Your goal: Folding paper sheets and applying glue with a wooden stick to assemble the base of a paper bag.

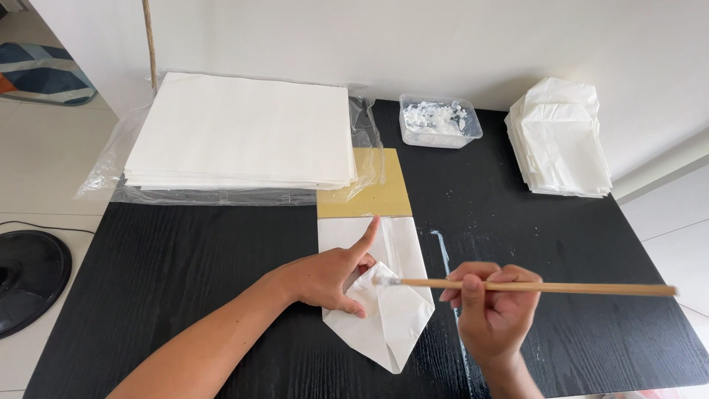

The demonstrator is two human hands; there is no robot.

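My left hand (pixel 334 275) presses down on a white folded paper bag (pixel 388 310) lying on the black table (pixel 185 273), its index finger stretched along the paper. In my right hand (pixel 493 307) is a long wooden-handled brush (pixel 532 286), held level with its bristle tip touching the folded flap of the paper by my left fingers. The bag's lower end is folded to a point; its upper end overlaps a tan cardboard sheet (pixel 373 188).
A thick stack of white paper sheets (pixel 244 133) on clear plastic wrap lies at the back left. A clear tub of white paste (pixel 439 120) stands at the back centre. A pile of finished folded paper bags (pixel 560 140) sits back right. A black round base (pixel 26 277) is on the floor, left.
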